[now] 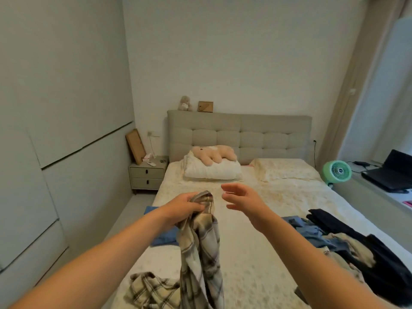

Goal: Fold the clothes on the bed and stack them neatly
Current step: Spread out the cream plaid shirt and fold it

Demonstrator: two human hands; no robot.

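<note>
Pale walls close in a small bedroom, with the bed (256, 219) running lengthwise away toward a padded headboard (239, 134).

Above the bed's near half, the left hand (185, 207) grips the top of a plaid shirt (200, 253), fingers curled round the bunched cloth. The shirt hangs with its long axis close to vertical, top at the hand, and its lower end trails onto the bed near the near-left corner, where it lies crumpled. The left forearm reaches forward from the lower left, wrist about level.

Just beside it, the right hand (242, 200) hovers clear of the shirt, holding nothing, palm turned toward the left hand, fingers spread and loosely bent, thumb lowest. The two hands are near but apart.

Along the bed's right edge lies a pile of clothes (356, 246), dark and blue. A blue garment (165, 236) lies flat by the left edge, behind the left forearm.

Two pillows (214, 169) sit at the head end, a plush toy (213, 153) atop the left one.
</note>
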